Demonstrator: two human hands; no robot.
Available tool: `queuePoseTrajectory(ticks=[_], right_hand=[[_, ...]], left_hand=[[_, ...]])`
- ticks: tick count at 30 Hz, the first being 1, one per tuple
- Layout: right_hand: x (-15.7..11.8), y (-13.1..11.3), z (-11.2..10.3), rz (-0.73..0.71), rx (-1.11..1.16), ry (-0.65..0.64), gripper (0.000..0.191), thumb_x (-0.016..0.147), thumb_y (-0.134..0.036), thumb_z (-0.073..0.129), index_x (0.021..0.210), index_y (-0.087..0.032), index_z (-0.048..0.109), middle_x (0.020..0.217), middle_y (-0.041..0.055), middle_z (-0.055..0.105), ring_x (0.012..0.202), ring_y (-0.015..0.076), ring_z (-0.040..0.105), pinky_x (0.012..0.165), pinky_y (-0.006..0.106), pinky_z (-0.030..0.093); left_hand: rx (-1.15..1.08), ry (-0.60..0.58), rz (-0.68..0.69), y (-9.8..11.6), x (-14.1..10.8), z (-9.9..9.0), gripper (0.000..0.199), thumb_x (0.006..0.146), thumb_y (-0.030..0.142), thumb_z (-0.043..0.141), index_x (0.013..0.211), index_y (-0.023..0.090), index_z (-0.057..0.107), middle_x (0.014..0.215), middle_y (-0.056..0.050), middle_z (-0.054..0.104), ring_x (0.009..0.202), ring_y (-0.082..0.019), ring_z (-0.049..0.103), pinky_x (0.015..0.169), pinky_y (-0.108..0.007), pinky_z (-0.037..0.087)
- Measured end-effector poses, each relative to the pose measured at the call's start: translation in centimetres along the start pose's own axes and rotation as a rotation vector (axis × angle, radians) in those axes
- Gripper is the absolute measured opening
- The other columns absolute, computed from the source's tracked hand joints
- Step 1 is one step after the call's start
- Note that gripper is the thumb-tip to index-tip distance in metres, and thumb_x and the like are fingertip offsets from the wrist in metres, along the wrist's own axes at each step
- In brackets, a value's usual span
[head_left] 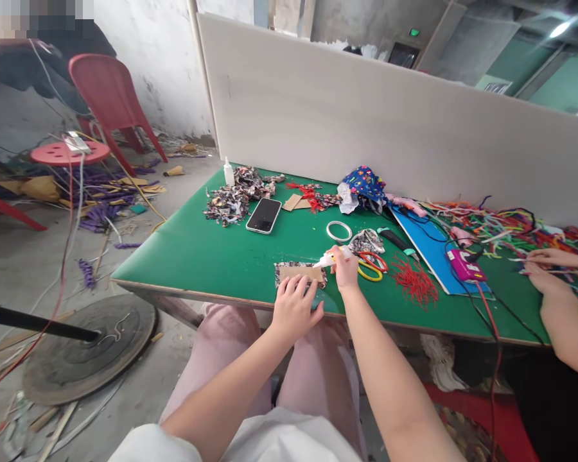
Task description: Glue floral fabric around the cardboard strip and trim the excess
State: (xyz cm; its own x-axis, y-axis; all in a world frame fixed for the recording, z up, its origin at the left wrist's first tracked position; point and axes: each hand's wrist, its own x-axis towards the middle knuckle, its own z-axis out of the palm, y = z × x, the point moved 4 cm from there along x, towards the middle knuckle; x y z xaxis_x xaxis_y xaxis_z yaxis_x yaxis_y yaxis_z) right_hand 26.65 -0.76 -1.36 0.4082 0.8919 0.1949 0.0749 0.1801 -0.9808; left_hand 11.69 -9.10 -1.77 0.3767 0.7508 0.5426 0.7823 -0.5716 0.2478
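Note:
Near the table's front edge lies a piece of brown cardboard on a patterned fabric piece. My left hand rests on its near side, fingers stretched out over the cardboard. My right hand is closed around a small white glue bottle, tilted with its nozzle at the cardboard's right end. I cannot tell whether the tip touches. Just right of that hand are yellow and orange-handled scissors, with a bunched patterned fabric and a white tape roll behind.
A phone, fabric scraps and another white bottle stand at the back left. Red cords, a utility knife, a blue board and a magenta box with cables lie rightward. A co-worker's hands work at far right.

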Motion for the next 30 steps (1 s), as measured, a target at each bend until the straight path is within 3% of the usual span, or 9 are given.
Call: queuePoseTrajectory(ticks=[9, 30], right_hand=[[-0.61, -0.28, -0.19, -0.006, -0.061, -0.015, 0.037, 0.069, -0.051, 0.056, 0.065, -0.015, 0.061, 0.052, -0.0018, 0.053, 0.038, 0.0067, 0.037, 0.035, 0.021, 0.028], [-0.36, -0.22, -0.08, -0.017, -0.015, -0.04, 0.035, 0.071, -0.049, 0.056, 0.064, -0.015, 0.061, 0.045, -0.0044, 0.048, 0.034, 0.0062, 0.035, 0.033, 0.022, 0.025]], left_hand=[[-0.007, 0.015, 0.006, 0.02, 0.15, -0.12, 0.04, 0.08, 0.037, 0.049, 0.115, 0.019, 0.054, 0.112, -0.011, 0.057, 0.108, -0.028, 0.046, 0.096, -0.046, 0.032], [0.003, -0.012, -0.005, 0.02, 0.03, -0.21, 0.041, 0.08, 0.037, 0.048, 0.116, 0.019, 0.053, 0.113, -0.011, 0.056, 0.109, -0.028, 0.046, 0.096, -0.047, 0.032]])
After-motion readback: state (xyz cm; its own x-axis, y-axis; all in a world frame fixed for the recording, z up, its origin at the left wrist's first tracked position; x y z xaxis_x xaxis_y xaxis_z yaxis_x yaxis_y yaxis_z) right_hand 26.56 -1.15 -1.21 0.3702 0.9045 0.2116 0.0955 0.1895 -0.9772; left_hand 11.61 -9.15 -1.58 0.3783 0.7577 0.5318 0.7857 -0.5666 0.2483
